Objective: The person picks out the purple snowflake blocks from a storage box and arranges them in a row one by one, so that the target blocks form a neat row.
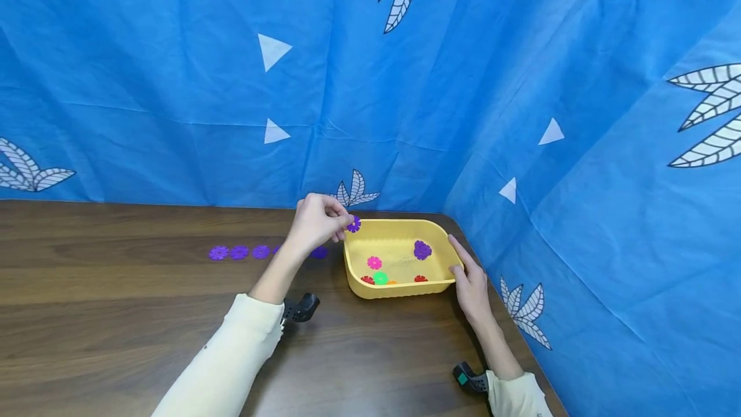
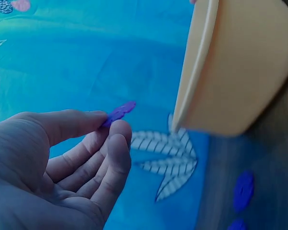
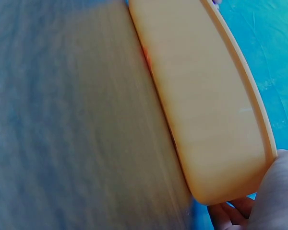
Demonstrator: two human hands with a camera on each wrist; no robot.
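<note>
Between thumb and forefinger my left hand (image 1: 318,219) pinches a purple snowflake disc (image 2: 120,112), held above the left rim of a yellow plastic basin (image 1: 399,290). My right hand (image 1: 471,282) grips the basin's right end, thumb at the rim and fingers along the outer wall. Inside the basin lie purple discs (image 1: 422,250), a pink disc (image 1: 374,263), a green disc (image 1: 380,277), red discs (image 1: 420,278) and a bit of orange. On the table to the left, several purple discs (image 1: 239,252) form a row, partly hidden by my left wrist.
The brown wooden table (image 1: 116,314) ends on the right in a slanting edge close to the basin. A blue patterned cloth (image 1: 202,82) hangs behind the table and along its right side.
</note>
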